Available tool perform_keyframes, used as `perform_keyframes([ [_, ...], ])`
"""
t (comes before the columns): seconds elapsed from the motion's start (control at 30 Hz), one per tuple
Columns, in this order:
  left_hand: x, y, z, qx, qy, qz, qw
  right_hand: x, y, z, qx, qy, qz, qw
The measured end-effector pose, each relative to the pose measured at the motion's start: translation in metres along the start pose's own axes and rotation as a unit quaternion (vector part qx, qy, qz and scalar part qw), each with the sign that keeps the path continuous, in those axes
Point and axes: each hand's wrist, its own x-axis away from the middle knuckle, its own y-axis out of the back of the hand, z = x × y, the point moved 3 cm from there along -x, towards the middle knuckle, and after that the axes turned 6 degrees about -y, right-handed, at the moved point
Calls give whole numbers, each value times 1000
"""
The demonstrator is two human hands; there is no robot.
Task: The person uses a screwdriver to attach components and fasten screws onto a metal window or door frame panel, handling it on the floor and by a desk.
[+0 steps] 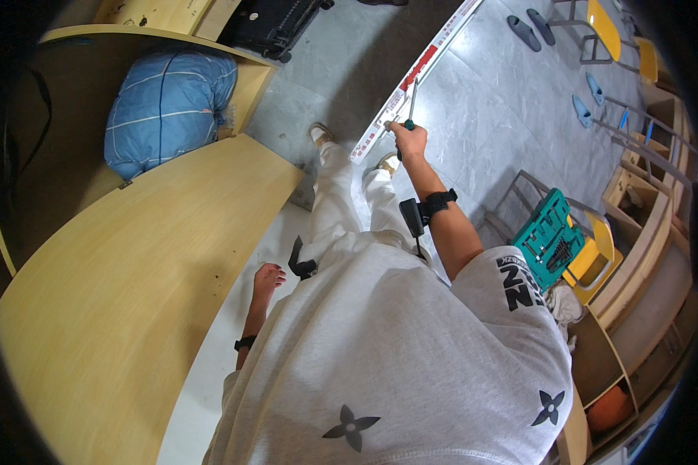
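We hold a screwdriver (410, 105) in our right hand (409, 141), fingers closed around its green handle. The shaft points up and away from the grip, its long axis toward the long white strip (416, 77) lying on the floor just beyond. Our left hand (268, 277) hangs empty with fingers loosely curled, beside the wooden panel (132, 294), well apart from the tool. The screwdriver tip is too small to make out; whether it touches the strip cannot be told.
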Motion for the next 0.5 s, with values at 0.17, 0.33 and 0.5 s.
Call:
perform_keyframes([
  [0.17, -1, 0, 2, -4, -2, 5, 1000, -4, 0, -3, -8, 11, -9, 1000],
  [0.33, -2, -1, 3, -10, -1, 4, 1000, -4, -1, -2, 22, 16, -13, 1000],
  [0.5, -4, 0, 6, -13, -5, 3, 1000, -4, -1, -2, 35, 16, -20, 999],
])
